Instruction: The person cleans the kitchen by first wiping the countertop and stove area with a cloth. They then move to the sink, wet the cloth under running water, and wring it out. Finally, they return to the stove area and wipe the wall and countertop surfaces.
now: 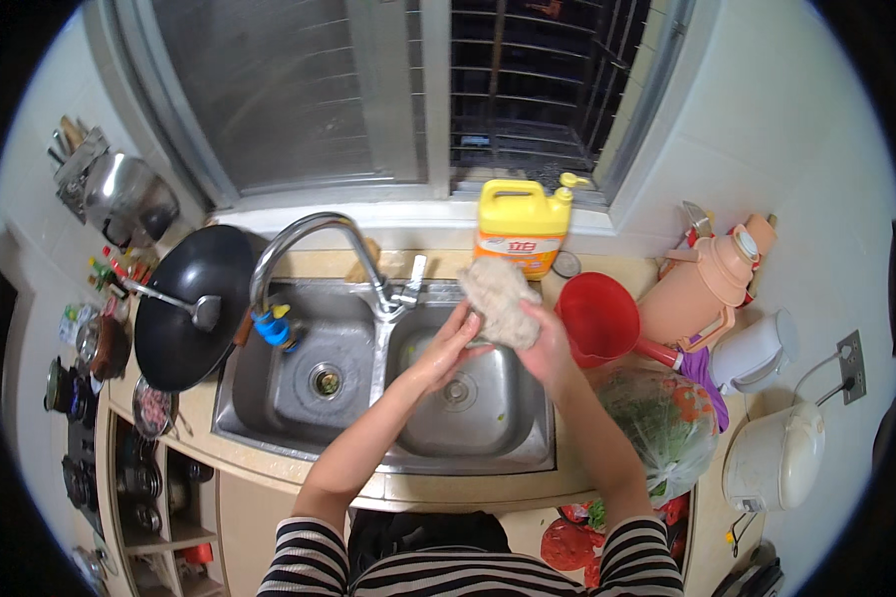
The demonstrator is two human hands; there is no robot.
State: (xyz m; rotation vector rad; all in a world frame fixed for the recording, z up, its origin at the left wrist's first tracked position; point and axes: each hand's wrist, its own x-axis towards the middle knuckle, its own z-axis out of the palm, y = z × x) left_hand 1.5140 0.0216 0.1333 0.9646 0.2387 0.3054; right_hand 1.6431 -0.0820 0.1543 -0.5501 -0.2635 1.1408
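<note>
A crumpled off-white cloth [501, 298] is held up between my two hands, above the back of the right basin of a steel double sink [457, 429]. My left hand [450, 347] touches the cloth's lower left side, its fingers partly spread. On the cloth's right edge, my right hand [545, 339] grips it with the thumb and fingers. A chrome faucet [317, 220] with a blue and yellow nozzle curves over the left basin. Behind the cloth stands a yellow detergent jug [519, 216] with a pump.
A black wok [187, 328] with a metal spatula [205, 312] leans left of the sink, near a bowl of meat [153, 409]. To the right are a red dipper [599, 317], a pink thermos [698, 287], a plastic bag of greens [661, 429] and a white rice cooker [773, 457].
</note>
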